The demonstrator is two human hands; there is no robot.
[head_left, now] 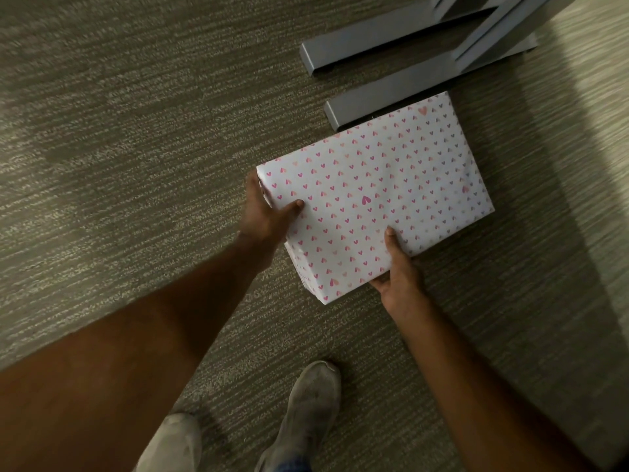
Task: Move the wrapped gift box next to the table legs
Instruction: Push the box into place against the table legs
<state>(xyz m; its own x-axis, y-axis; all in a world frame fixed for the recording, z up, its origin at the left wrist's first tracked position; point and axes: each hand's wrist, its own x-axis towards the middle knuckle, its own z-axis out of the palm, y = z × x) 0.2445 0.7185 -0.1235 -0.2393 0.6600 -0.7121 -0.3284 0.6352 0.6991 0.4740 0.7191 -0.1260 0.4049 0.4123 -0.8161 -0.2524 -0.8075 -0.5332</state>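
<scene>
The gift box (374, 195) is a flat rectangle wrapped in white paper with small pink hearts. It lies low over the carpet, its far corner right beside the nearer grey table foot (384, 97). My left hand (269, 212) grips its left edge, thumb on top. My right hand (398, 274) holds the near edge, thumb on top and fingers underneath. A second grey table foot (384, 39) lies farther back. Whether the box rests on the floor I cannot tell.
Grey-brown striped carpet (136, 165) covers the floor. The metal table legs (493, 28) rise at the top right. My two pale shoes (309, 413) stand at the bottom centre. A lighter strip of floor (599, 97) runs along the right edge.
</scene>
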